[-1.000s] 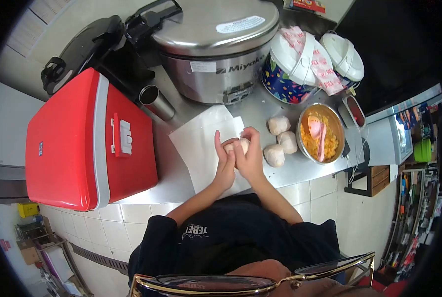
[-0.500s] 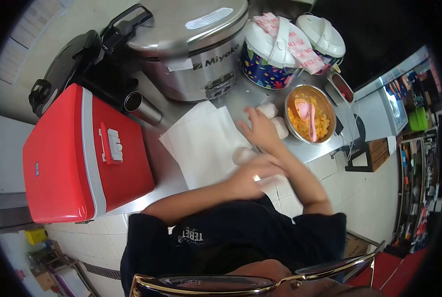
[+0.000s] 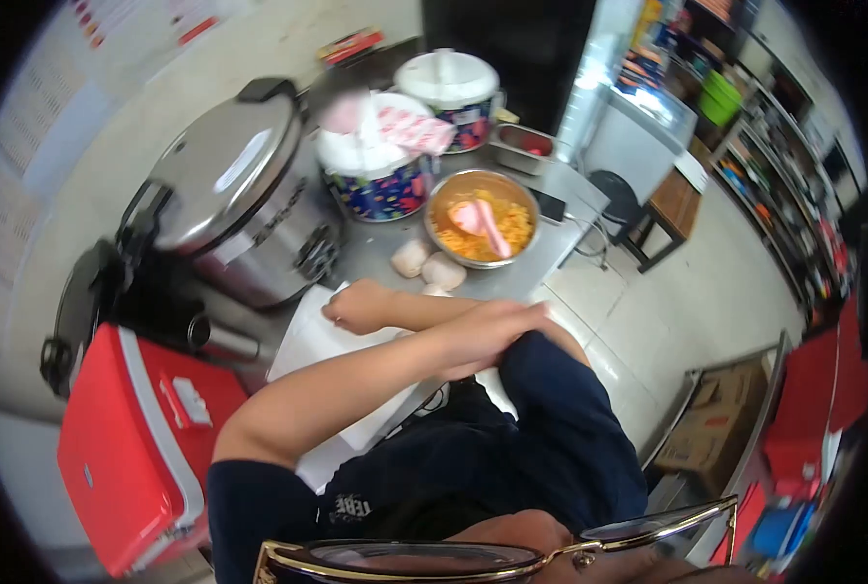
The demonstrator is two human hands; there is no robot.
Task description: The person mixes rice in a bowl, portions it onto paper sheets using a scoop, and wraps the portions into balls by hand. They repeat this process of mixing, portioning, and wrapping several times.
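Note:
My left hand (image 3: 488,336) is wrapped around my right forearm (image 3: 434,310) near the elbow, its fingers partly blurred. Farther along, my right hand (image 3: 356,307) hovers at or touches the white paper sheets (image 3: 303,336), its fingers curled in and nothing visible in them. Beyond that forearm lie several pale rounded lumps (image 3: 410,258), one partly hidden by the arm. Behind them stands a steel bowl (image 3: 434,219) of orange-yellow food (image 3: 520,219), with a pink rice spoon (image 3: 492,229) resting in it.
A large steel cooker (image 3: 249,224) and a red cooler box (image 3: 113,457) stand at left. Floral food containers (image 3: 371,195) with white lids line the back. A metal tray (image 3: 524,146), phone (image 3: 551,206) and steel tumbler (image 3: 222,338) also sit on the counter.
My view has turned right, bringing more floor and shelving in. My right hand has gone from spread fingers near the lumps to curled fingers over the paper. My left hand stays on the right arm.

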